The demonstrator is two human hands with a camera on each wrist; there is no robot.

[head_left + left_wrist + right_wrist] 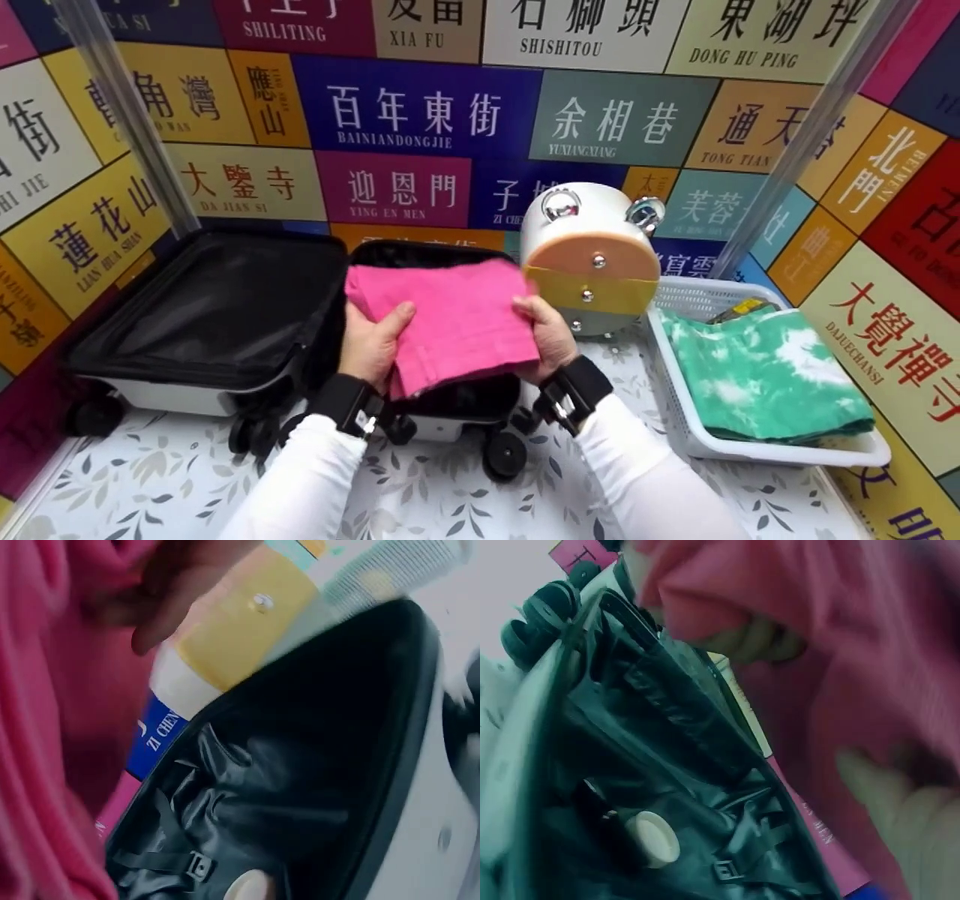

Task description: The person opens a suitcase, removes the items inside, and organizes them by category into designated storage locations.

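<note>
Colourful street-name panels [420, 112] are covering the walls all round, and a leaf-patterned counter [465, 487] is carrying everything. Largest on it, a small wheeled suitcase [225, 315] is lying open at the left and centre, its lid half spreading to the left and its black-lined base half [315, 765] sitting under the hands. At the right a white basket [787, 450] is holding a folded green-and-white cloth [765, 375], and between basket and suitcase, toward the far side, a white rounded drawer unit [592, 255] with peach and yellow fronts is standing. A folded pink cloth [450, 315] is hovering just above the open base half, held flat. The left hand [371, 341] is gripping its near-left edge, thumb lying on top and fingers curled underneath; the right hand [547, 337] is pinching the right edge likewise, fingers [172, 600] clamped on the cloth. Inside the base, the right wrist view is showing buckled straps and a small round cream-coloured thing [654, 838], too blurred to identify. Judging from this, lowering well means keeping both edges level so the fold is staying square, easing it down beside the straps rather than bunching over them.
</note>
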